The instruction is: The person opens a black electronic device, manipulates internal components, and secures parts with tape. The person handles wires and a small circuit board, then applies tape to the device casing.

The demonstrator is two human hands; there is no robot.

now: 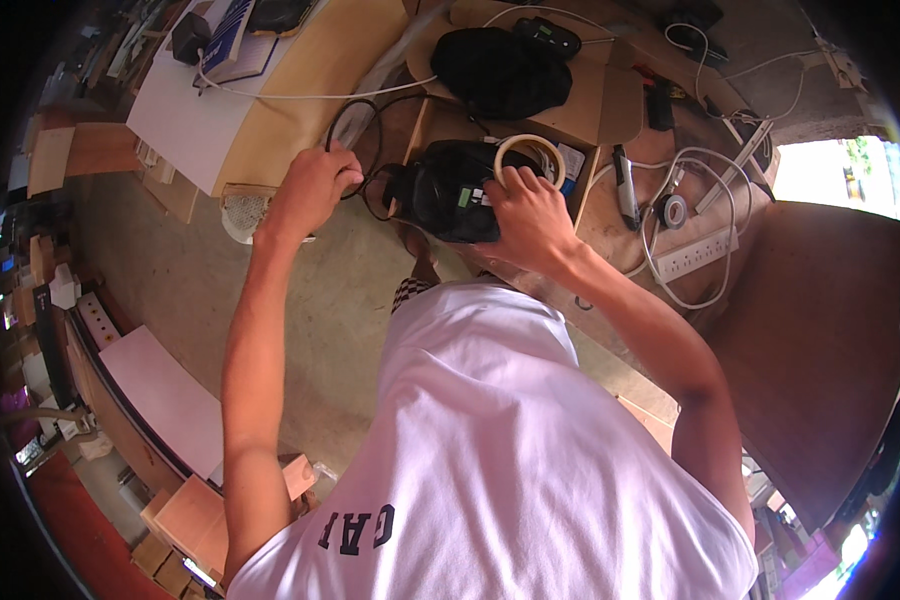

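Black object (433,192), green label (464,197), lettered pale shirt (510,400)

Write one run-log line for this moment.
left hand: at black cable; right hand: at cream ring, black item; nearby: open carton, power strip

- At the upper right of the frame, we see a brown tabletop (604,238).
- On it we find an open cardboard box (600,110), a white power strip (697,255), a looped white cable (748,200) and a grey tape roll (674,211).
- At the upper left, a pale tabletop (185,115) carries a blue book (232,38).
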